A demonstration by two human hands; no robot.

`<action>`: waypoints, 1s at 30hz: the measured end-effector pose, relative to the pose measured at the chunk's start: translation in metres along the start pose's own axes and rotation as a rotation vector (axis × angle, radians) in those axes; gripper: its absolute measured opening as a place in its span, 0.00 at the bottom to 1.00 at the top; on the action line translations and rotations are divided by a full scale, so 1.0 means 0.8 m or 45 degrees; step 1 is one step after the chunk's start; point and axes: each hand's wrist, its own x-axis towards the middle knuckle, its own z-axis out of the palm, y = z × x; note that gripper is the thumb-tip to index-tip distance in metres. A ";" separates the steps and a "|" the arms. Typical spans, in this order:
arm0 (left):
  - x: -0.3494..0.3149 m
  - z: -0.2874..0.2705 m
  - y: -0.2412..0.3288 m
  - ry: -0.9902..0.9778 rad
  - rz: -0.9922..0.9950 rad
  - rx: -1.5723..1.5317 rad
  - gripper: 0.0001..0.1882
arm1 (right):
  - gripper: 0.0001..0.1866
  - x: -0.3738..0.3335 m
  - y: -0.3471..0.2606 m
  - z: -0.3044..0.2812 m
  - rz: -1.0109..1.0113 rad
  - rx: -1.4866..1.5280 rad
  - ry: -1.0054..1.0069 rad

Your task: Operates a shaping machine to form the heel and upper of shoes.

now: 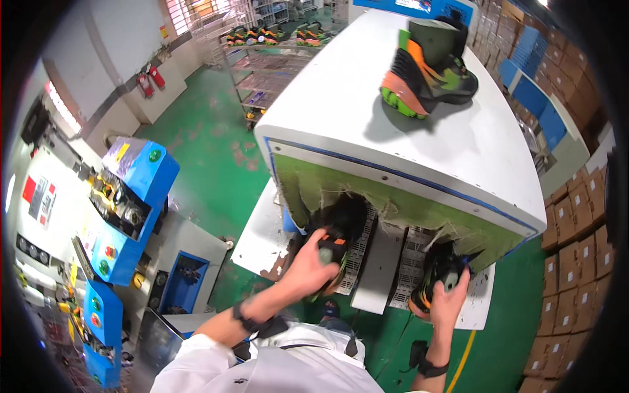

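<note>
My left hand (304, 265) is closed on a black and orange shoe (345, 219) at the left side of a white machine's opening. This shoe rests over the left slatted conveyor belt (357, 262), partly under the frayed green curtain (406, 196). On the right, my right hand (451, 298) grips another black shoe (429, 281) with orange and green trim, over the right slatted belt (407, 265). Fingers of both hands are partly hidden by the shoes. Atop the white machine (327, 98) stands a third shoe (429, 72), black, orange and green, with a dark block in its collar.
A wheeled rack (272, 72) with several shoes on top stands behind the machine at left. Blue and white machinery (134, 203) with buttons is at far left. Brown cartons (576, 262) are stacked along the right. Two red fire extinguishers (151, 80) hang on the wall.
</note>
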 end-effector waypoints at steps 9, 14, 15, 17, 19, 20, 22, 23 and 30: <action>-0.052 -0.043 -0.029 0.182 0.485 -0.046 0.23 | 0.19 -0.069 -0.081 0.077 -0.287 0.714 0.348; -0.219 -0.120 -0.123 0.340 0.037 -0.074 0.22 | 0.12 -0.173 -0.182 0.211 -0.756 0.980 -1.167; -0.249 -0.125 -0.168 0.427 0.087 0.021 0.23 | 0.14 -0.191 -0.216 0.200 -0.764 0.790 -1.506; -0.311 -0.134 -0.252 0.699 0.118 0.434 0.27 | 0.11 -0.232 -0.229 0.233 -0.688 0.487 -1.739; -0.384 -0.127 -0.321 1.069 -0.491 0.788 0.29 | 0.10 -0.281 -0.251 0.275 -0.949 0.378 -1.896; -0.430 -0.117 -0.350 1.198 -0.722 0.759 0.28 | 0.09 -0.309 -0.248 0.316 -0.990 0.503 -2.098; -0.508 -0.064 -0.443 1.694 -0.862 0.238 0.26 | 0.08 -0.396 -0.304 0.284 -0.913 0.359 -2.438; -0.547 -0.021 -0.489 2.051 -0.767 -0.016 0.24 | 0.08 -0.442 -0.308 0.274 -1.008 0.347 -2.546; -0.643 0.202 -0.474 3.722 -1.408 -0.199 0.15 | 0.09 -0.742 -0.345 0.221 -2.088 0.404 -3.468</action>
